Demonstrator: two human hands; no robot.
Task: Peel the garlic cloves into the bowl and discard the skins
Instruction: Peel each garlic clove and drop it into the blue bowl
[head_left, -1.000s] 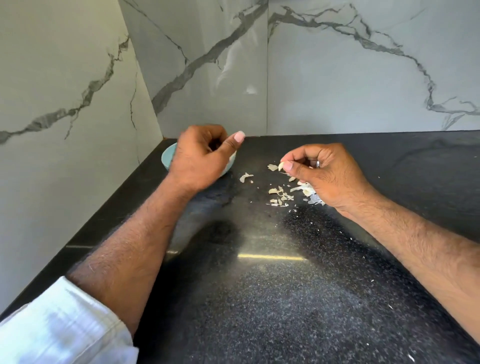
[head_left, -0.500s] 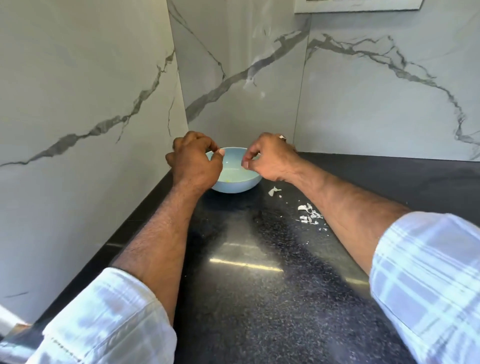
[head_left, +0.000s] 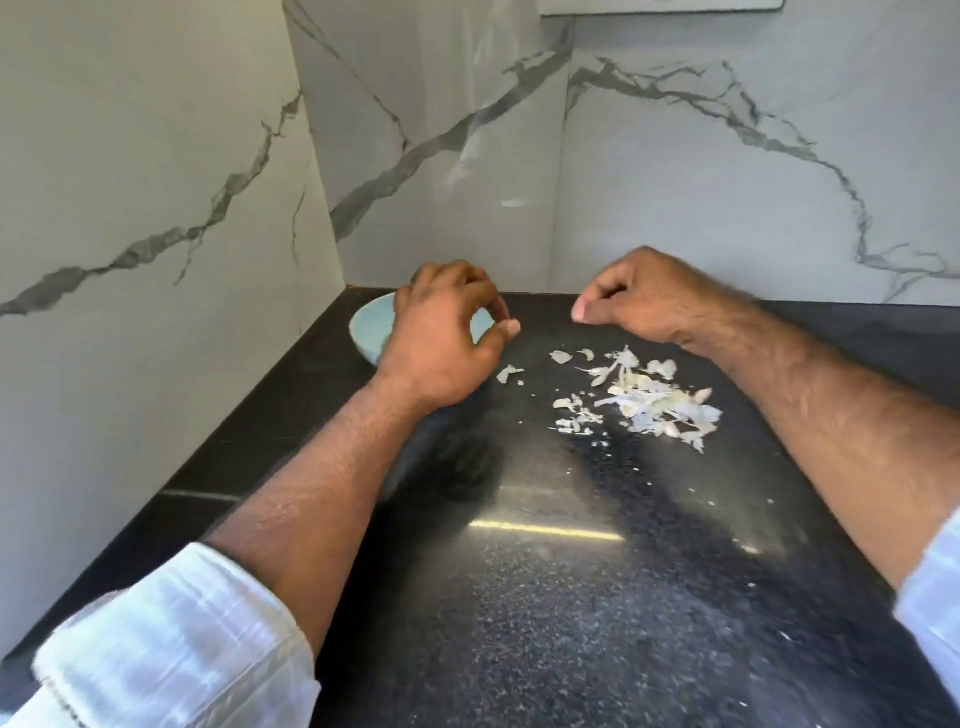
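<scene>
Black bench (head_left: 545, 597) meets marble walls (head_left: 156, 156) at the far-left corner. The bowl (head_left: 370, 325) sits in that corner, largely hidden behind the left hand (head_left: 441, 338), fingers curled with nothing visibly held. Right hand (head_left: 644, 301) hovers far right, fingers curled; contents cannot be told. Skins (head_left: 649, 397) lie scattered between the forearms. Near bench lies open.

Near half of the counter (head_left: 545, 597) is bare. Obstacles: bowl (head_left: 370, 325) in the far-left corner against the walls (head_left: 156, 182); garlic skins (head_left: 644, 397) scattered right of centre. Bare gap lies between them.
</scene>
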